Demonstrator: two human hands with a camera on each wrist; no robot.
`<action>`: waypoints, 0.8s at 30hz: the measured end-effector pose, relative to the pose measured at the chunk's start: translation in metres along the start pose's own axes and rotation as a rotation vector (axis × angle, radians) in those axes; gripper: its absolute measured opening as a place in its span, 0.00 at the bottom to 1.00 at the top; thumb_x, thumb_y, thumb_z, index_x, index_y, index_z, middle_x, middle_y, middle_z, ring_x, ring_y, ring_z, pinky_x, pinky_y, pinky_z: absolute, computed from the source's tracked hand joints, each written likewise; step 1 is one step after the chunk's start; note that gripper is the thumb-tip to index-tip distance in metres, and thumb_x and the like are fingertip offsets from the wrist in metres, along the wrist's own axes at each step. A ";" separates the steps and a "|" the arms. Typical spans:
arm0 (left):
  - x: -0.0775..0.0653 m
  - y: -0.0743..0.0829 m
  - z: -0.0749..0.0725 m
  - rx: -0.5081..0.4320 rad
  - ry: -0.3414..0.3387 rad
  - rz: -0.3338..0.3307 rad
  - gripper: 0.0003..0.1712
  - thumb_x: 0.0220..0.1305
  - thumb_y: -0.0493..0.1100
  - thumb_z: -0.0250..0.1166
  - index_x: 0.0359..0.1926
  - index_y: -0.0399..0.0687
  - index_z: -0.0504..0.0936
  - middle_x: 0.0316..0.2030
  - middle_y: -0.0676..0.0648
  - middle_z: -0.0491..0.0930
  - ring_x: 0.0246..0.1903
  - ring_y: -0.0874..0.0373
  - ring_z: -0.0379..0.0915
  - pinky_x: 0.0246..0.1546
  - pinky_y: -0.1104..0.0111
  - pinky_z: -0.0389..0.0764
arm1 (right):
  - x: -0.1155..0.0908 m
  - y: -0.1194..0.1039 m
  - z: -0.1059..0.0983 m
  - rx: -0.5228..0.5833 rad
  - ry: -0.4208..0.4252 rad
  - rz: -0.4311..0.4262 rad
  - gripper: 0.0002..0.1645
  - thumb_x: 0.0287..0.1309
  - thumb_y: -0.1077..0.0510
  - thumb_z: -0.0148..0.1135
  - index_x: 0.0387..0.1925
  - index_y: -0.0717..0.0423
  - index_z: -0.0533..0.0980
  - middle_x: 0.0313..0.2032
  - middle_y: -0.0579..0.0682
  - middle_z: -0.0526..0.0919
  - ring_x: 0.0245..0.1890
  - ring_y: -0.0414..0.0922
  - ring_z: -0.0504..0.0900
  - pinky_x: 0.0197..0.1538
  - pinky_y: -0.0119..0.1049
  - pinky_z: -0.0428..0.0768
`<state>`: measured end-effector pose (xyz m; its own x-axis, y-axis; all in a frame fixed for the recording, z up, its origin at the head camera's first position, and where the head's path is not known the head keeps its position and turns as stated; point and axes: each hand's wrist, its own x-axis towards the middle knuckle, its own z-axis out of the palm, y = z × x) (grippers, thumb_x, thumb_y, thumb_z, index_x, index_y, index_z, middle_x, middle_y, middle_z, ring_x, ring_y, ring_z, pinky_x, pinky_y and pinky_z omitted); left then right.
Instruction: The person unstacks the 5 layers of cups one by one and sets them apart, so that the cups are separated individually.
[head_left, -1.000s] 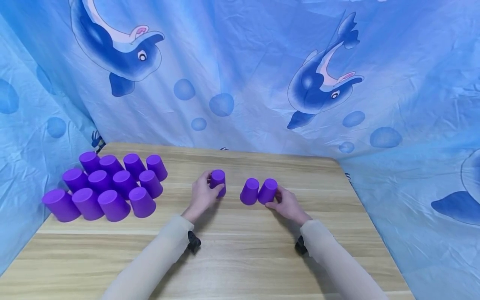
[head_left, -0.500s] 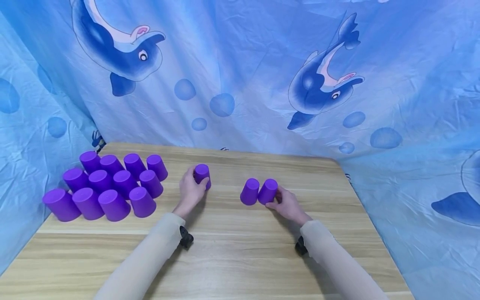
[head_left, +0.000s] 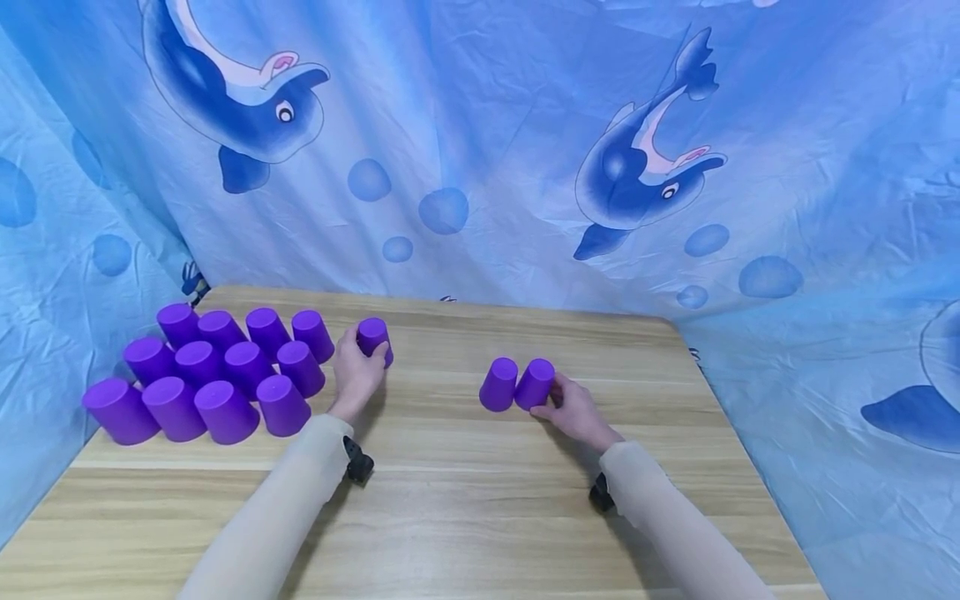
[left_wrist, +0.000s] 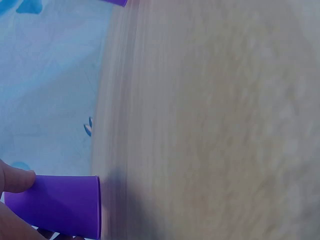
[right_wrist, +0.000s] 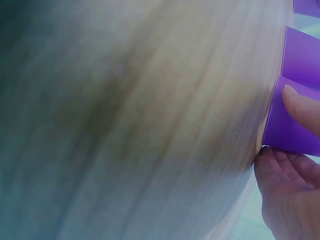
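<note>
With its base up, a purple cup [head_left: 372,336] is gripped by my left hand [head_left: 357,372], just right of a group of upside-down purple cups [head_left: 227,411]. In the left wrist view, thumb and fingers lie around that cup [left_wrist: 60,205], its rim close over the wood. My right hand [head_left: 573,408] holds another upside-down purple cup [head_left: 535,384] low on its side. Pressed up on that cup's left is one more purple cup [head_left: 498,385], also base up. The right wrist view has my thumb on the held cup [right_wrist: 295,122], fingers on its far side.
Several purple cups stand upside down in three rows on the left of the wooden table [head_left: 450,517]. Behind and beside the table hangs a blue curtain [head_left: 480,125] printed with dolphins.
My left hand has carried its cup leftward and slightly back, away from the pair and close to the rows. The right hand and its cup have stayed in place.
</note>
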<state>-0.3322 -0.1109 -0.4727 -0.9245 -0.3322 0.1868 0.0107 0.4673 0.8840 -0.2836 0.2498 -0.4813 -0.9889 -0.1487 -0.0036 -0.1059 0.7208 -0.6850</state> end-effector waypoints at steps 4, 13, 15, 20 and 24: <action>0.005 -0.001 -0.002 0.016 0.021 -0.039 0.30 0.61 0.39 0.65 0.63 0.36 0.67 0.56 0.32 0.71 0.58 0.38 0.64 0.61 0.50 0.62 | 0.001 0.002 0.000 -0.002 0.005 -0.006 0.36 0.48 0.57 0.75 0.58 0.63 0.70 0.51 0.61 0.79 0.53 0.55 0.77 0.56 0.46 0.74; 0.011 -0.005 -0.006 0.011 0.068 -0.055 0.31 0.60 0.39 0.66 0.64 0.37 0.68 0.57 0.33 0.71 0.59 0.38 0.63 0.62 0.51 0.60 | 0.001 0.003 0.001 -0.005 0.004 -0.010 0.36 0.48 0.57 0.75 0.58 0.63 0.70 0.51 0.60 0.79 0.53 0.55 0.77 0.56 0.45 0.75; 0.011 -0.006 -0.008 0.018 0.073 -0.061 0.32 0.61 0.40 0.65 0.64 0.37 0.67 0.57 0.33 0.71 0.59 0.37 0.62 0.62 0.50 0.59 | 0.001 0.003 0.001 -0.005 0.003 -0.014 0.36 0.48 0.57 0.75 0.58 0.63 0.70 0.51 0.61 0.79 0.53 0.55 0.77 0.56 0.45 0.75; 0.012 -0.008 -0.009 0.040 0.066 -0.064 0.32 0.62 0.41 0.65 0.65 0.38 0.66 0.58 0.33 0.70 0.60 0.36 0.60 0.62 0.47 0.55 | 0.001 0.003 0.001 0.001 0.002 -0.014 0.36 0.48 0.57 0.75 0.58 0.63 0.70 0.51 0.61 0.79 0.53 0.55 0.77 0.56 0.45 0.75; 0.013 -0.008 -0.010 0.040 0.059 -0.063 0.34 0.61 0.42 0.65 0.66 0.38 0.66 0.59 0.33 0.70 0.61 0.36 0.59 0.63 0.47 0.54 | 0.001 0.004 0.000 -0.003 0.003 -0.012 0.37 0.48 0.57 0.75 0.58 0.63 0.70 0.52 0.61 0.78 0.53 0.55 0.77 0.56 0.45 0.75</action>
<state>-0.3402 -0.1268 -0.4727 -0.8989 -0.4089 0.1575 -0.0630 0.4763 0.8770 -0.2848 0.2519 -0.4841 -0.9879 -0.1549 0.0065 -0.1175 0.7209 -0.6830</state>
